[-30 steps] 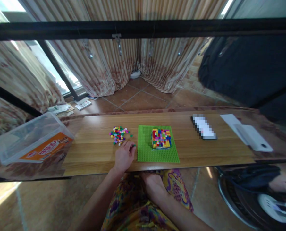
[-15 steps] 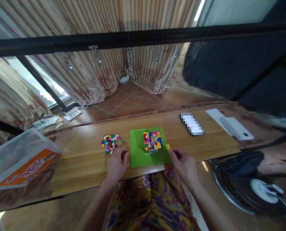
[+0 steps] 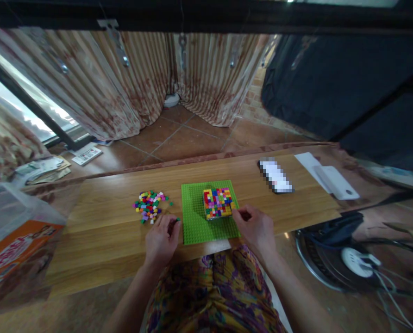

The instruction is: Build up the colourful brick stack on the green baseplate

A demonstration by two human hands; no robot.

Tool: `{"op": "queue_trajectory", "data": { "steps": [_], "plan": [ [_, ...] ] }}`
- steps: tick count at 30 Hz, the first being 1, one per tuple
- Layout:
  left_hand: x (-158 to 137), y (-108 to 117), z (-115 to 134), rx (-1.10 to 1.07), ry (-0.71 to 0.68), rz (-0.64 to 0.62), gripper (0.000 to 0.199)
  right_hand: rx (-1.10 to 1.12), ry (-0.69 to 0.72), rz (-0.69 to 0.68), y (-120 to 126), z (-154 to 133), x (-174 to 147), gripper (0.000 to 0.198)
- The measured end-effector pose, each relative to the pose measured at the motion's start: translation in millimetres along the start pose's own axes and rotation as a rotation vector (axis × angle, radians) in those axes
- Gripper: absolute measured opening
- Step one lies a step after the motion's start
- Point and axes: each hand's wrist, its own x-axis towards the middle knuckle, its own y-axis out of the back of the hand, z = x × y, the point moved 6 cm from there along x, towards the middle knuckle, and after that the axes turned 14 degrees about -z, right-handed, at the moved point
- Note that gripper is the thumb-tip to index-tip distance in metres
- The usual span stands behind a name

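On the wooden table lies a green baseplate [image 3: 192, 226], with a block of many-coloured toy bricks [image 3: 218, 201] built up on it. My right hand [image 3: 253, 226] is closed in a pinch at the block's right side, holding a small yellow brick [image 3: 233, 206] against its edge; the fingertips partly hide it. Left of the plate, my left hand [image 3: 162, 238] rests low over the table, thumb and fingers pinched on a small green brick [image 3: 178, 219]. Just beyond that hand is a loose pile of small coloured bricks [image 3: 149, 203].
A phone [image 3: 275, 175] with a blurred screen lies right of the plate. Farther right are a white sheet [image 3: 310, 167] and a white flat object [image 3: 340, 183]. A clear plastic tub with an orange label [image 3: 17, 245] stands at the left. Behind the table hang striped curtains [image 3: 123, 88].
My right hand has brought the yellow brick leftward from beside the plate to the block's right edge. My left hand keeps its pinch near the pile. The view has tilted downward.
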Motion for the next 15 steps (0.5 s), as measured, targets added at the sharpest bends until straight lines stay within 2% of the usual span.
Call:
{"op": "queue_trajectory", "data": {
  "steps": [5, 15],
  "plan": [
    [-1.1, -0.3, 1.6, 0.007, -0.024, 0.006, 0.019, -0.018, -0.041, 0.000, 0.2, -2.1, 0.4, 0.028],
    [-0.6, -1.6, 2.0, -0.005, 0.003, 0.009, 0.019, 0.039, -0.012, -0.057, -1.2, -0.2, 7.1, 0.030]
  ]
}}
